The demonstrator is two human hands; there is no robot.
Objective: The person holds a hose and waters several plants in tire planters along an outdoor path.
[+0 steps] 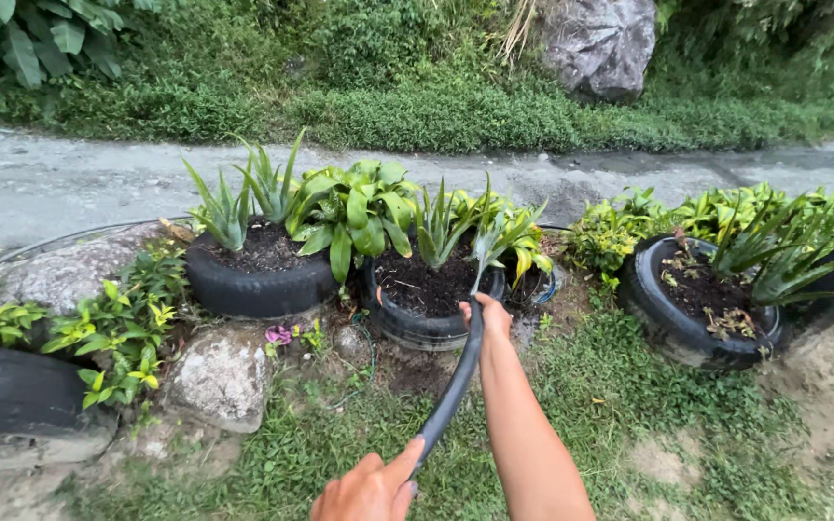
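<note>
Road (69,183) — pale concrete strip crossing the whole view behind the planters, bordered on its far side by a green bank (417,106) with a grey boulder (598,43). Widest open room in sight.

Grass patch (629,405) — low ground in front of the planters, open from the middle to the right, with bare sandy spots toward the right edge.

Tyre planters, four in view, all black rubber:
- left-edge tyre (12,391), cut off by the frame;
- rear-left tyre (258,285), dark soil, spiky plants, broad leaves crowding its right rim;
- middle tyre (417,328), dark soil, two spiky plants inside;
- right tyre (687,338), long drooping leaves spilling over its far rim.

Rocks — a large flat one (65,270) at left, a smaller pale one (219,376) just below the rear-left tyre; they close off the ground on the left side.

Hose (451,400) — black, running from the lower hand up to the upper hand, its end at the near rim of the middle tyre, just over the soil.

Right hand (489,316) — arm stretched forward, fingers wrapped round the hose tip at the tyre's edge.

Left hand (369,490) — at the bottom edge, fingers curled, thumb laid along the hose lower down.

Pink flower (278,335) — small, between the rear-left tyre and the pale rock.
</note>
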